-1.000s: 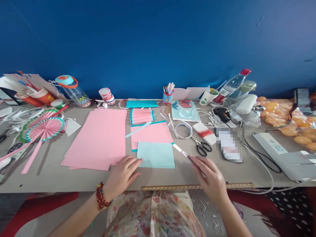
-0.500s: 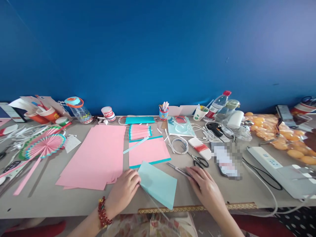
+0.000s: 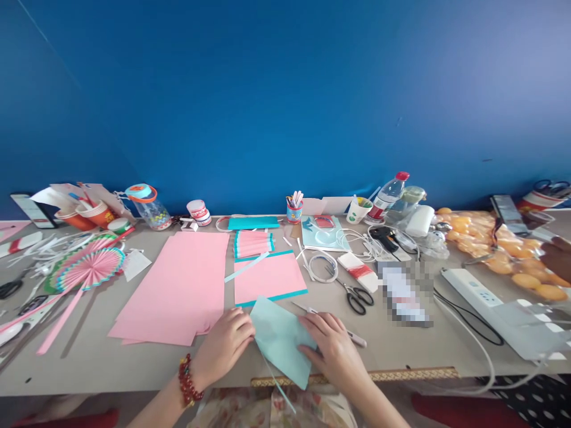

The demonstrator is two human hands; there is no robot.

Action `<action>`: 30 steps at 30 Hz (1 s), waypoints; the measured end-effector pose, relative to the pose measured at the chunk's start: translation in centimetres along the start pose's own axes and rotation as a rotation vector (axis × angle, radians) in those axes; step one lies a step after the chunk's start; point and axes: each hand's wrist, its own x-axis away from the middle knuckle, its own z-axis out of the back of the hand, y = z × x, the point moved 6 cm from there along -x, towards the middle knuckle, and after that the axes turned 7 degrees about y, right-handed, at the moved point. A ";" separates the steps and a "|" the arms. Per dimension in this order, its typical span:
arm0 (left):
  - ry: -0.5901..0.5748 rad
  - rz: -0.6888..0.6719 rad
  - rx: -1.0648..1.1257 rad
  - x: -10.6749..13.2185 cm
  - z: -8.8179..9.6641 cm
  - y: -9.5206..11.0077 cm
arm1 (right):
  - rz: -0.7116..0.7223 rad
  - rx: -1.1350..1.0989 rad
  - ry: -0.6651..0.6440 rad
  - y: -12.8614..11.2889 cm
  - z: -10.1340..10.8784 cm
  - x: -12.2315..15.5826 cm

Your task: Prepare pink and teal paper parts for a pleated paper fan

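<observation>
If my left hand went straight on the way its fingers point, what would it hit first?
The light blue paper: your left hand touches its left corner. Beyond that, probably the pink teal-edged sheet, though depth is unclear.

Thin matt paper in the pale-blue sheet [image 3: 279,339], matt paper too in the pink sheets [image 3: 178,285] at ten o'clock, bright metal blades and black plastic loops on the scissors [image 3: 354,294] at two o'clock, glossy red beads on the bracelet [image 3: 186,380], smooth matt grey desk [image 3: 89,362] beneath.

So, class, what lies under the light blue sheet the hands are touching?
Grey table and part of the patterned strip along its front edge show around the light blue sheet; whatever its middle covers is hidden.
</observation>
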 end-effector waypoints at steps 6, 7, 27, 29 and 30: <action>0.041 -0.025 0.038 0.2 0.1 -0.2 | 0.014 0.008 0.090 -0.3 0.0 -0.3; 0.051 -0.022 0.053 0.1 0.1 -0.2 | 0.019 -0.005 0.097 -0.4 0.1 -0.4; 0.123 0.460 0.143 -6.0 3.9 -12.8 | -0.307 -0.270 0.244 7.2 2.4 -2.7; 0.116 0.458 0.079 -6.7 3.7 -13.2 | -0.354 -0.291 0.260 8.3 2.5 -2.6; 0.118 0.453 0.042 -7.1 3.7 -13.3 | -0.381 -0.303 0.262 8.7 2.4 -2.6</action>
